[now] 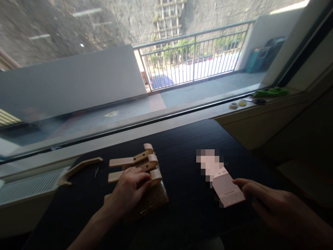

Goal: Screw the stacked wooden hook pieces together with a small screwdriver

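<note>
My left hand (134,185) is closed over the nearest of several pale wooden hooks, its fingers curled near the curved end (156,176). Another wooden hook (121,162) lies farther off, with dark holes along its shank. The hooks rest on a brown, shiny, tape-wrapped slab (153,201). To the right, my right hand (262,196) pinches the edge of a flat pink card (229,189) with small print on it. The card's far part is hidden by pixelation, and some fingers of this hand are in shadow.
A bent wooden strip (83,163) and small dark pieces (96,172) lie at the left of the black table (187,139). Tape rolls (233,105), scissors (257,101) and a green cloth (272,91) sit on the windowsill. A radiator (36,184) stands left, below the window.
</note>
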{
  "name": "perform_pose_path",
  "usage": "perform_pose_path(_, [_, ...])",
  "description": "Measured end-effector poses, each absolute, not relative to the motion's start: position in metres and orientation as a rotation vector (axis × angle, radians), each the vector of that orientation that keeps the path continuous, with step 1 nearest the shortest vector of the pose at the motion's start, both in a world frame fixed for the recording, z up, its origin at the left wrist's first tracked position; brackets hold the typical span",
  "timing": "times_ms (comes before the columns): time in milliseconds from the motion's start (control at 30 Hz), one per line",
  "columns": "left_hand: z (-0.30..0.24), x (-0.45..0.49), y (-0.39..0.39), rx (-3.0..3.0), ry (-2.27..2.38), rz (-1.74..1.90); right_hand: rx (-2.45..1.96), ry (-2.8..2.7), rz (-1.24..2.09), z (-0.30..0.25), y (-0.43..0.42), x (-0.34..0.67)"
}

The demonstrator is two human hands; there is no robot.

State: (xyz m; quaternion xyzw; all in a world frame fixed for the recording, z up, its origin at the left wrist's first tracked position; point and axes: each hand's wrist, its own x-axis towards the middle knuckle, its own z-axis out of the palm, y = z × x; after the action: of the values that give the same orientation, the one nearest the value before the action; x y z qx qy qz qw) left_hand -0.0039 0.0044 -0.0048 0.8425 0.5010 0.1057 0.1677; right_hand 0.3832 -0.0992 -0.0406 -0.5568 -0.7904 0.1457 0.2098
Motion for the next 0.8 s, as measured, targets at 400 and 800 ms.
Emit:
perform_pose_path(400, [-0.0023, -0.0018, 0.0045, 2.383, 1.437, 0.293, -1.552, -2.191, 0.420, -0.0395, -0.1019, 0.3868])
perform_pose_path(800, [-0.0030, -0.0025, 0.0049, 2.395, 1.445, 0.297, -1.566, -2.167, 0.418, -0.0373, -0.1006, 0.3841])
